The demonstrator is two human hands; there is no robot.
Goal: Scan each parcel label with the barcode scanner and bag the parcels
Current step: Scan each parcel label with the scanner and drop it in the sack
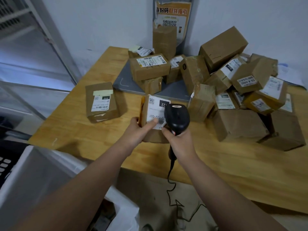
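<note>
A: Access around the grey platform?
B: Left of it, open tabletop — just one lone box. Right of it, parcel heap walls off the table. Stacked boxes on top of it too.

A wooden table fills the middle of the view. On the table's far part lies a flat grey platform. Behind the table, a torn orange-and-white poster hangs on the white wall. Left of the table stands a pale metal rack.
</note>
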